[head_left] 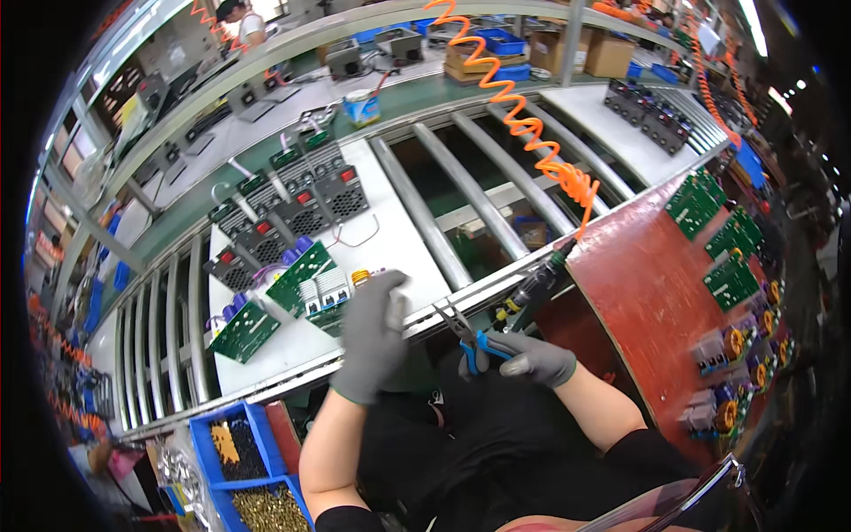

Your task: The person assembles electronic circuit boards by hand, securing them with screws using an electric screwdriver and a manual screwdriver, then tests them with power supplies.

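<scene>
My left hand (pixel 372 337), in a grey glove, reaches over the near edge of a white board (pixel 399 248) toward a green circuit board (pixel 306 275) with silver heat sinks. Its fingers are apart and hold nothing. My right hand (pixel 532 357), also gloved, grips blue-handled cutting pliers (pixel 470 337) with the jaws pointing up-left. A second green circuit board (pixel 244 330) lies further left on the same white board. Several black fan housings (pixel 306 208) with red switches stand behind the circuit boards.
A powered screwdriver (pixel 532 288) hangs on an orange coiled hose (pixel 523 124). A red-brown table (pixel 647 284) at right carries several green boards (pixel 722 235). Blue bins (pixel 244 470) of screws sit lower left. Metal rollers (pixel 479 195) run behind. Another person (pixel 241 22) works far back.
</scene>
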A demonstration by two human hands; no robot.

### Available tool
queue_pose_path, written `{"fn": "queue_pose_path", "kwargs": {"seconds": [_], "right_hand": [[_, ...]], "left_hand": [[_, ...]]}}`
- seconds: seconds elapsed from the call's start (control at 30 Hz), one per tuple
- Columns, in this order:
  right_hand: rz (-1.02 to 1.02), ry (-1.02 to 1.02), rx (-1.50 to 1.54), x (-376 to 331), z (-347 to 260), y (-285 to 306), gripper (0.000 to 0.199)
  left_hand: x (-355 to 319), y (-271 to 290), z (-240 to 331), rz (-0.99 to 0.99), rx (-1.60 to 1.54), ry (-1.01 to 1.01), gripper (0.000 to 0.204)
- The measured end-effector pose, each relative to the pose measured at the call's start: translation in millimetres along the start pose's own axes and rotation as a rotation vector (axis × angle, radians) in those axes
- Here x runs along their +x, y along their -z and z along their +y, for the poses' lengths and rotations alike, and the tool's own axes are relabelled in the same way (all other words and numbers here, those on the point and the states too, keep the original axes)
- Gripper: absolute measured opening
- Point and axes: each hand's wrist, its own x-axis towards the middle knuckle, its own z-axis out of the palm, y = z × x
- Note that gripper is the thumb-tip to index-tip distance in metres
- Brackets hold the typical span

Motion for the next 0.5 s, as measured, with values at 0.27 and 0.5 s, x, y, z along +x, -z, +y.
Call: {"fn": "queue_pose_path", "kwargs": {"seconds": [0.27,0.5], "right_hand": [[-0.042,-0.185,-0.403,78.3,-24.3,65.0,0.027],[-0.097,-0.247,-0.424,105.7,-21.3,80.2,0.033]], "left_hand": [[36.6,26.8,-94.6,-0.338,0.611,0.190,0.025],[29.8,24.4,-106.1,-0.286,0.517,0.085,0.026]]}}
